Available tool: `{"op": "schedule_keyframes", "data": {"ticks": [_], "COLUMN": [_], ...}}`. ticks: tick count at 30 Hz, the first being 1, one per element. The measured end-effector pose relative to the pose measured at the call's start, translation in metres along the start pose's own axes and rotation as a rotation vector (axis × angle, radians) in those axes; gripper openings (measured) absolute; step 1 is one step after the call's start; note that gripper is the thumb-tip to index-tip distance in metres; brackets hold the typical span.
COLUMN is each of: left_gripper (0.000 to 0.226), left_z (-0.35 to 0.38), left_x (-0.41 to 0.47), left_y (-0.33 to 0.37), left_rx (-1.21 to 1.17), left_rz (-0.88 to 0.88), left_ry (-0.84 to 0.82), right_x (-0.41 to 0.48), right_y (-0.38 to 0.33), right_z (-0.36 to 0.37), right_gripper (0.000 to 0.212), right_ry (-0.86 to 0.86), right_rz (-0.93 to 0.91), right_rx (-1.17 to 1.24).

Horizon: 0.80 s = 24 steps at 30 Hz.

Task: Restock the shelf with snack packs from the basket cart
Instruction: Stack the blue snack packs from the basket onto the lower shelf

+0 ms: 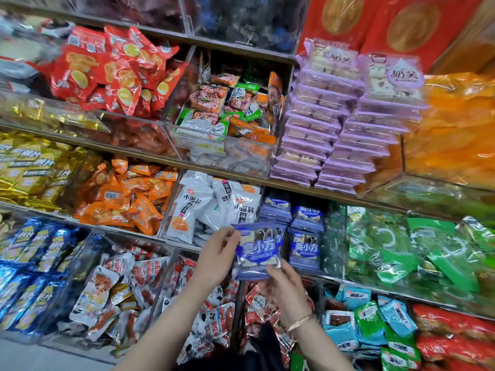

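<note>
Pinching the small blue-violet plastic snack pack (256, 251) upright before the metal-edged shelf (375, 291), I grip its upper left edge with my left hand (218, 254) and its bottom edge with my right hand (285, 286). The matching stacked blue packs (305, 246) sit just rightward, nearer my right.

Blue-and-white snack pack (256, 251); lilac stacked packs (316, 124); red chip bags (112, 70); green packs (401, 250).

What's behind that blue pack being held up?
Stacks of matching blue packs show above and to the right of the held blue pack. The pack, pinched by the left hand and right hand, covers whatever sits directly behind it.
</note>
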State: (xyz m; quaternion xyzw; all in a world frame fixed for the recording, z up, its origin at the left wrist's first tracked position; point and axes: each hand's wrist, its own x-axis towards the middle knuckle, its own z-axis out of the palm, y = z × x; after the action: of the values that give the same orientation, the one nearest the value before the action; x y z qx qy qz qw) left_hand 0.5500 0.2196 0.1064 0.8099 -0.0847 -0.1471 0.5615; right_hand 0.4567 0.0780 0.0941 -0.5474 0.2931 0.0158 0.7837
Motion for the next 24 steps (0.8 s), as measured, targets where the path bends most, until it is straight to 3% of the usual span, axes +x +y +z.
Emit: {"op": "schedule_keyframes", "data": {"ticks": [3,7,13,19,21,24], "left_gripper": [0.041,0.052,0.049,0.047,0.047,0.046], "left_z": [-0.005,0.001,0.002,0.003,0.002,0.003], "left_x": [0.020,0.034,0.037,0.038,0.039,0.040], "left_y": [-0.016,-0.035,-0.038,-0.039,-0.041,-0.043], "left_rx": [0.570,0.890,0.908,0.909,0.913,0.916], "left_rz": [0.325,0.348,0.363,0.382,0.375,0.366], "left_ry": [0.138,0.141,0.187,0.201,0.190,0.186], "right_x": [0.010,0.035,0.095,0.133,0.131,0.123], "right_y": [0.000,-0.007,-0.034,-0.049,-0.046,-0.032], "right_z": [-0.027,-0.055,-0.068,-0.067,-0.068,-0.067], "right_gripper": [0.019,0.009,0.006,0.018,0.036,0.040], "right_ry": [0.187,0.315,0.496,0.514,0.492,0.600], "right_rz": [0.052,0.051,0.057,0.011,0.047,0.017], "right_rx": [0.158,0.162,0.237,0.468,0.315,0.061]}}
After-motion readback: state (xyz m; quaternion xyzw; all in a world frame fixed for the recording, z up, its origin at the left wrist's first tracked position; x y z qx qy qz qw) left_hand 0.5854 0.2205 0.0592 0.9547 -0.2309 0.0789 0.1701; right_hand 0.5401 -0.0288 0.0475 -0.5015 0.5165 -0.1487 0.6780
